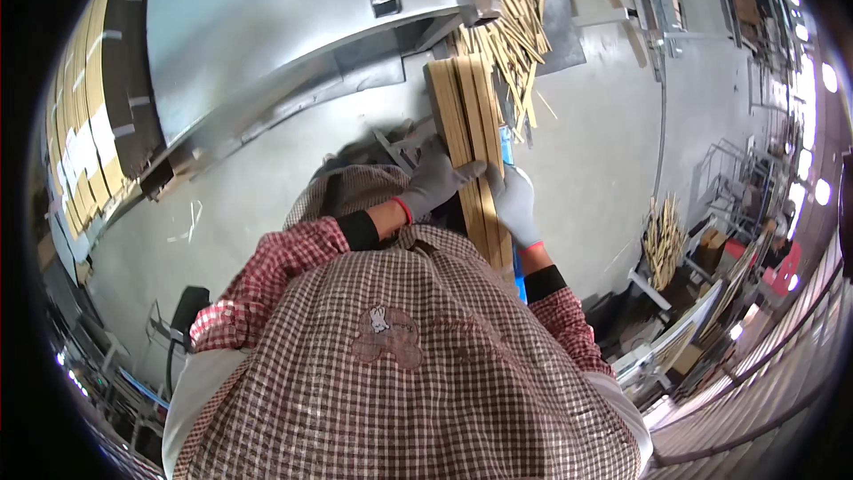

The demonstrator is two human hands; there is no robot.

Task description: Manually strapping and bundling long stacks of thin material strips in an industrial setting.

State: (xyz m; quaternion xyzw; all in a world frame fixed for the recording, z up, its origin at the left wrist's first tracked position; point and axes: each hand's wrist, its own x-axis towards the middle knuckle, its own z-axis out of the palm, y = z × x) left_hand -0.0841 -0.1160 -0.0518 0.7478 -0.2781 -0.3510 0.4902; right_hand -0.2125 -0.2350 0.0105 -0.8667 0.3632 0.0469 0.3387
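A long stack of light-brown wooden slats [464, 107] lies lengthwise in front of me, its near end close to my apron. My left hand [433, 182], in a grey glove, grips the stack from its left side, thumb laid across the top. On the opposite side my right hand [515, 203], also gloved, wraps round the slats' right edge. Both hands sit at about the middle of the stack. Something blue [521, 283] shows beneath the slats on the right; most of it is hidden.
A large metal-topped table [267, 27] stands at the far left. Loose thin wooden strips [515, 27] are heaped beyond the stack. Long tan boards [84, 116] are piled at the left edge. Another bundle of strips [665, 244] stands at the right, near racks and carts.
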